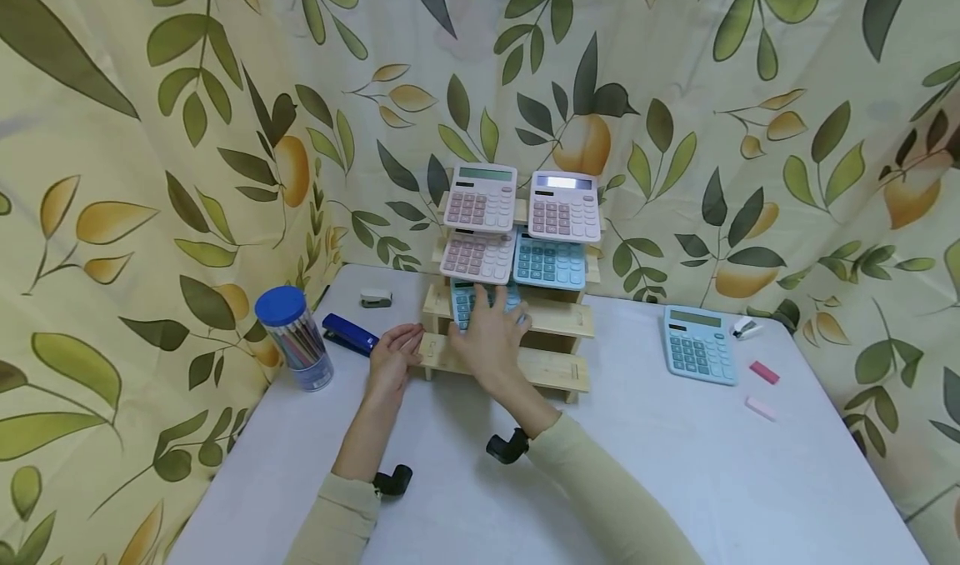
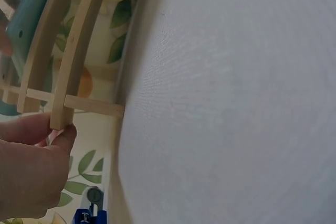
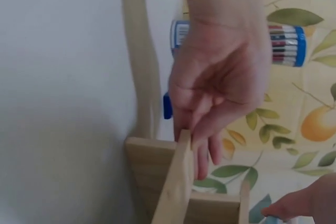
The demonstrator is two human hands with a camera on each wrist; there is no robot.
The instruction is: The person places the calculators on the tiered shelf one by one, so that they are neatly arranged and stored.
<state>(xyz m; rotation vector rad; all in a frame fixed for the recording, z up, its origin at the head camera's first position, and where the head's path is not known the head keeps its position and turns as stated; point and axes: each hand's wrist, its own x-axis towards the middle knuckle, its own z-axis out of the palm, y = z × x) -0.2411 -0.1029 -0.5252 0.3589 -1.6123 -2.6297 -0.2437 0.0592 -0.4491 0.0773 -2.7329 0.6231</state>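
Note:
A tiered wooden rack [image 1: 551,371] stands at the back of the table. At the left end of its lowest board, my left hand [image 1: 390,363] pinches the wood between thumb and fingers, as the left wrist view shows with the board's tip [image 2: 62,116]. My right hand [image 1: 491,336] reaches over the tier above and grips a blue calculator [image 1: 462,297] there, fingers spread across it; the hand covers most of it. Higher up sit a pink-keyed white calculator [image 1: 477,257] beside another blue one [image 1: 551,262], and two pink-keyed calculators [image 1: 481,197] on top.
Left of the rack are a blue-lidded jar of pencils [image 1: 296,340], a blue stapler [image 1: 348,334] and a small white-and-dark stapler [image 1: 376,298]. To the right lie a blue calculator [image 1: 699,346], a small white item [image 1: 746,329], a red eraser [image 1: 765,372] and a pink eraser [image 1: 761,407].

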